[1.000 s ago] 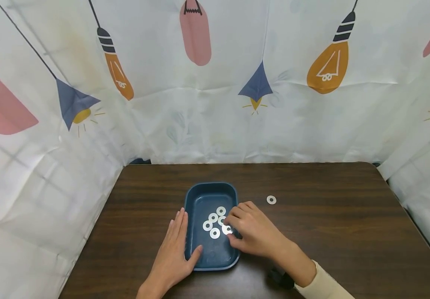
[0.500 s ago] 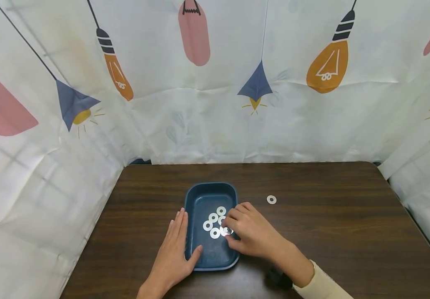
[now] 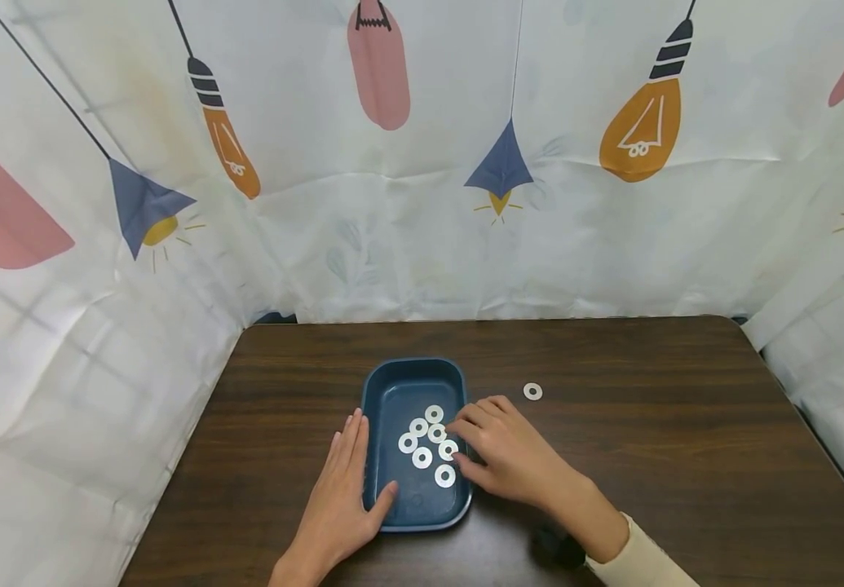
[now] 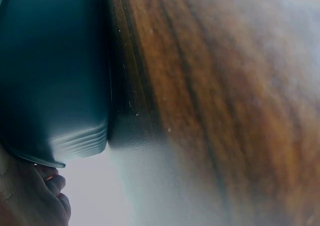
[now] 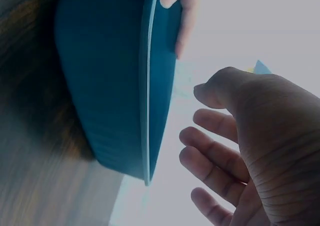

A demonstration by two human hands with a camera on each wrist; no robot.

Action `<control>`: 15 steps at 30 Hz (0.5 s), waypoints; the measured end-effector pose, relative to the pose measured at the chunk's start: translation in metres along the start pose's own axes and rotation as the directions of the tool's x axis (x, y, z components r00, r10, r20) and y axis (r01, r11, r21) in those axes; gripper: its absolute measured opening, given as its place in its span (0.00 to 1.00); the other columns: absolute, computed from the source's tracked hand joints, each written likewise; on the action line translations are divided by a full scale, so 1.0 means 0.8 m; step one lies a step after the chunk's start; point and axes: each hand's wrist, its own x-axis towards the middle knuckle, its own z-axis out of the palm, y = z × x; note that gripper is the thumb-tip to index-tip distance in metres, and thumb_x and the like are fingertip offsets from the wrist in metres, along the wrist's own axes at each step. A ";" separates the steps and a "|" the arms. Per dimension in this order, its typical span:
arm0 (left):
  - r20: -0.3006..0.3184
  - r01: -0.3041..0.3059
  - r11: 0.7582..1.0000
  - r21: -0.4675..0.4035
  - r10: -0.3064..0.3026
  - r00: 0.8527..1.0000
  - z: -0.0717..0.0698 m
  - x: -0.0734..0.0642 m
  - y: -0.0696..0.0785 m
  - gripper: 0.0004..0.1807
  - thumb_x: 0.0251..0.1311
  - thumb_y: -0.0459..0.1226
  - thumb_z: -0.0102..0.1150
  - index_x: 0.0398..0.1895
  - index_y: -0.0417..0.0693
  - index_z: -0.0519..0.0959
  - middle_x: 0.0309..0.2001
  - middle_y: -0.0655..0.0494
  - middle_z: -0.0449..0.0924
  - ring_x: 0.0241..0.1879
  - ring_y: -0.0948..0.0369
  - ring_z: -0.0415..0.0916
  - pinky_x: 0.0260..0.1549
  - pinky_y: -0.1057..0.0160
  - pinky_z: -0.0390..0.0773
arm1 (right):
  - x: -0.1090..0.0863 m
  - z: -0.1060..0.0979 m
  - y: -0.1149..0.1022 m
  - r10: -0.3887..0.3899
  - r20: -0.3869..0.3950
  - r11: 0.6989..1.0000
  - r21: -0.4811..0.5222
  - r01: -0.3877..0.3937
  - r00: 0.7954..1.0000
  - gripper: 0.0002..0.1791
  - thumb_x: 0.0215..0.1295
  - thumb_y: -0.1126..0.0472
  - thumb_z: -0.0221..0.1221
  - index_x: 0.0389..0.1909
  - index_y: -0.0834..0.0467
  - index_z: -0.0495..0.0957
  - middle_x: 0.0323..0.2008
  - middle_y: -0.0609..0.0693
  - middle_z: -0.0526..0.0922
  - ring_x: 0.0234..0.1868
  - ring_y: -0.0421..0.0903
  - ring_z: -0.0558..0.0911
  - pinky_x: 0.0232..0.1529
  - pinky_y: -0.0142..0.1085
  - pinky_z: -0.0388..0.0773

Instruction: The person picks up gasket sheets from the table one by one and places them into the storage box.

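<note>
Along the left rim of a dark blue tray (image 3: 417,509), my left hand (image 3: 337,497) rests with its fingers straight and its thumb over the near-left part. Several pale flat washers (image 3: 438,476) lie inside the tray, mostly grouped in the middle. My right hand (image 3: 513,452) hovers over the right rim, its fingertips close to the washers and partly covering one. In the right wrist view the fingers of that hand (image 5: 280,131) are loosely bent and apart from the thumb, with nothing between them. The tray's outer side (image 4: 55,76) fills the left of the left wrist view.
One separate washer (image 3: 526,391) lies on the brown wooden table (image 3: 649,424), right of the tray and beyond my right hand. A dark object (image 3: 557,546) is beneath my right wrist. A white printed curtain (image 3: 407,236) stands behind the table and at both sides.
My right hand has let go of a washer, now lying nearer the front of the tray, and has moved slightly right with fingers and thumb apart. My left hand has stayed in place.
</note>
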 end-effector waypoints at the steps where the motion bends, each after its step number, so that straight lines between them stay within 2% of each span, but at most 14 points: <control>1: 0.001 0.000 1.000 -0.001 0.000 1.000 0.000 0.000 0.000 0.56 0.63 0.53 0.68 0.86 0.44 0.49 0.88 0.47 0.47 0.86 0.47 0.49 0.79 0.76 0.22 | -0.001 -0.001 0.002 0.007 -0.006 1.000 0.007 -0.007 1.000 0.17 0.65 0.50 0.71 0.52 0.51 0.87 0.47 0.43 0.87 0.53 0.44 0.84 0.63 0.45 0.79; 7: 0.012 0.000 1.000 -0.003 0.001 1.000 -0.001 0.000 -0.001 0.56 0.64 0.54 0.67 0.87 0.44 0.48 0.88 0.47 0.46 0.87 0.47 0.48 0.78 0.78 0.20 | -0.007 -0.008 0.018 0.037 -0.061 0.999 0.025 -0.036 0.997 0.17 0.64 0.51 0.73 0.51 0.51 0.87 0.47 0.44 0.87 0.53 0.45 0.84 0.61 0.46 0.79; 15: 0.024 0.012 1.000 -0.010 -0.012 1.000 -0.002 0.000 0.001 0.56 0.64 0.54 0.67 0.87 0.44 0.48 0.88 0.49 0.44 0.87 0.47 0.48 0.78 0.77 0.20 | -0.015 -0.015 0.032 0.073 -0.085 0.997 0.015 -0.072 0.994 0.18 0.61 0.51 0.75 0.51 0.51 0.88 0.46 0.44 0.86 0.50 0.46 0.83 0.59 0.47 0.79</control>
